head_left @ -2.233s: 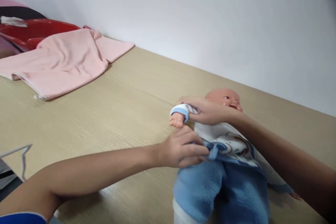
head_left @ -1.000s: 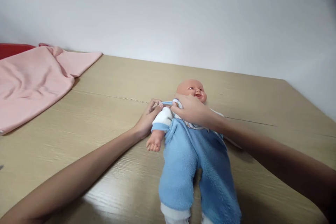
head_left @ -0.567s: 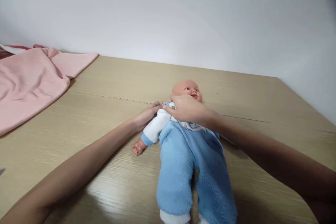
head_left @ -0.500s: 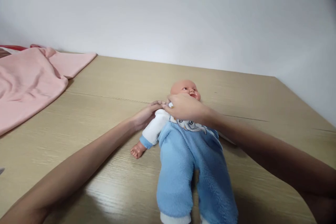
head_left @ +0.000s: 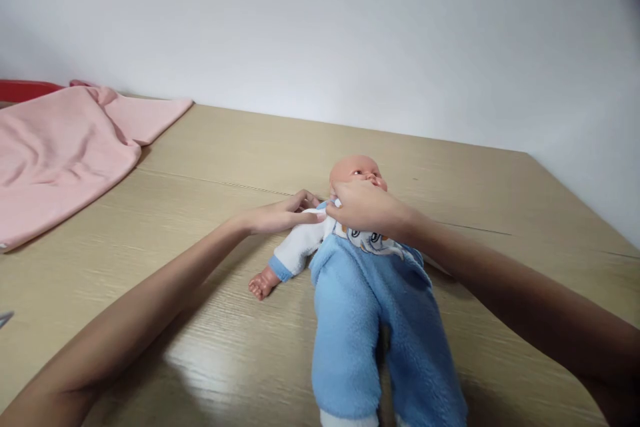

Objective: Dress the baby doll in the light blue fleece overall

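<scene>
From lower centre to middle, a baby doll point(head_left: 367, 273) lies on the wood-grain desk point(head_left: 240, 147). The right hand point(head_left: 369, 209) pinches its white top point(head_left: 301, 241); whether the left hand point(head_left: 280, 215) grips too, I cannot tell. Uneven tugging might skew the top. Upper left, a pink towel point(head_left: 65, 153); pale wall point(head_left: 320, 33) behind.

Left forearm point(head_left: 167, 287) and right forearm point(head_left: 495, 260): slender, smooth, bare along their visible length, each tapering gradually. Left hand point(head_left: 283, 215) and right hand point(head_left: 367, 205): likewise bare, narrow, slim-fingered.
</scene>
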The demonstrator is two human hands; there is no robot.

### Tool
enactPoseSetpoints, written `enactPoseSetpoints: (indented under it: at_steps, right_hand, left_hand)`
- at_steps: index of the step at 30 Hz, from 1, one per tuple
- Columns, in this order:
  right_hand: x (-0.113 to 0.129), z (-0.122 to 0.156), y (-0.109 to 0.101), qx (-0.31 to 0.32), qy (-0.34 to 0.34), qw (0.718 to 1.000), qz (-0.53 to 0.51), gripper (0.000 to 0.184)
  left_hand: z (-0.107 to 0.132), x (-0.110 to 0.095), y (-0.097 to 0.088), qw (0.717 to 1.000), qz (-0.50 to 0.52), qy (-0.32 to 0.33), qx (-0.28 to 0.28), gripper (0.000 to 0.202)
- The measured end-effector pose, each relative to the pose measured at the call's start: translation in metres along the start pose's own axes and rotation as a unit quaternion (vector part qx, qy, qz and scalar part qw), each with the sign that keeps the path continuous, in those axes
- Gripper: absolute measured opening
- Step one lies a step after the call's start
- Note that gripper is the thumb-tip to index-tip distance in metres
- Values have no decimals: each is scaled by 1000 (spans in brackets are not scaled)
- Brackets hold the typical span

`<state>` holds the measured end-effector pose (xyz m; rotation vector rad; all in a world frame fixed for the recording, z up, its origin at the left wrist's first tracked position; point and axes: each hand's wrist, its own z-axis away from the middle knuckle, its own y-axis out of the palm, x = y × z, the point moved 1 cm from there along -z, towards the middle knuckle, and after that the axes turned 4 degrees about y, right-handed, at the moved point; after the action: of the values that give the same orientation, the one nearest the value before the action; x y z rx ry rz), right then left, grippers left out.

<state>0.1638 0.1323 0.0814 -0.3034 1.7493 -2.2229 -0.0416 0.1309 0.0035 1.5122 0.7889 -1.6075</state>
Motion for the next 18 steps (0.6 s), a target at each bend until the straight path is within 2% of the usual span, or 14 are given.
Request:
enactPoseSetpoints:
  at_steps: [4,8,10,13,15,18]
  right_hand:
    - [10,0,-2,-4,-17,1000,22,38]
    - [25,-8,-5,21,-42,998,50,29]
    - [29,-11,-7,25,-38,997,69,27]
    - [29,-11,-8,9,-17,994,107,30]
    - [26,-8,-7,-8,-15,992,123,32]
    - [18,-2,-2,-27,-20,992,121,34]
  left_hand:
    - [18,-20,-6,975,-217,-17,33,47]
    - [29,-25,3,936,-351,-28,10,56]
    - [33,-27,9,914,-406,-7,13,50]
    - [35,-29,11,865,-500,0,34,36]
    - [34,-29,7,844,-535,-17,34,34]
    - [32,-27,0,848,-528,-28,20,36]
